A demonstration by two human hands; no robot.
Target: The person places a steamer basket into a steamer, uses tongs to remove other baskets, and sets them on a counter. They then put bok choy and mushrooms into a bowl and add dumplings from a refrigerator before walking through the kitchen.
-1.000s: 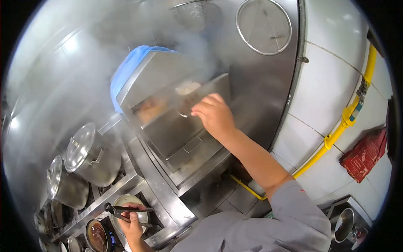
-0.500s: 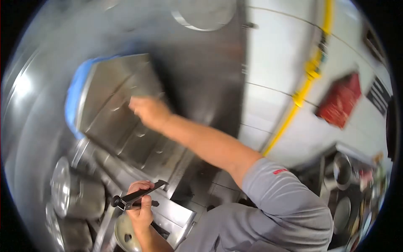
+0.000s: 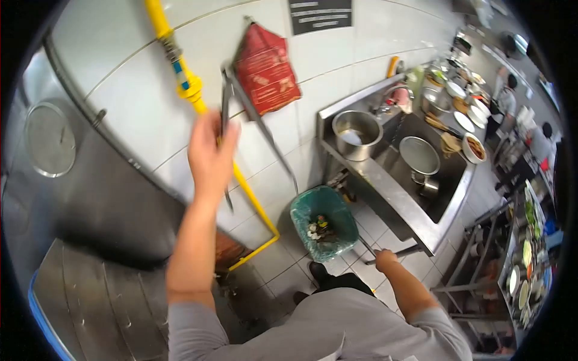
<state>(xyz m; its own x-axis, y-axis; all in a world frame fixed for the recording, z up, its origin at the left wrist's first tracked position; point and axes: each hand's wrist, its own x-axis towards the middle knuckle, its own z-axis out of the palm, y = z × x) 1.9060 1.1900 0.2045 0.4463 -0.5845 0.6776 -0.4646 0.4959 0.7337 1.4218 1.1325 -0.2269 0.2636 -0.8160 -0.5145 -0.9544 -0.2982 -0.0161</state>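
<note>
The left hand (image 3: 211, 153) is closing its grip round a pair of long metal tongs (image 3: 259, 123) and holding them up, well above the green bin (image 3: 328, 195). The tongs' two arms are spreading apart, and their tips are pointing down toward the bin. The right hand (image 3: 385, 260) is hanging low, just to the right of the bin; I cannot tell whether its grip is open or closed. Above the bin, behind the tongs, a red bag (image 3: 268, 69) is hanging on the tiled wall. A yellow pipe (image 3: 192, 90) is running down the wall to the left of the bin. To the right of the bin, a steel counter (image 3: 391, 195) is carrying a pot (image 3: 356, 132).
</note>
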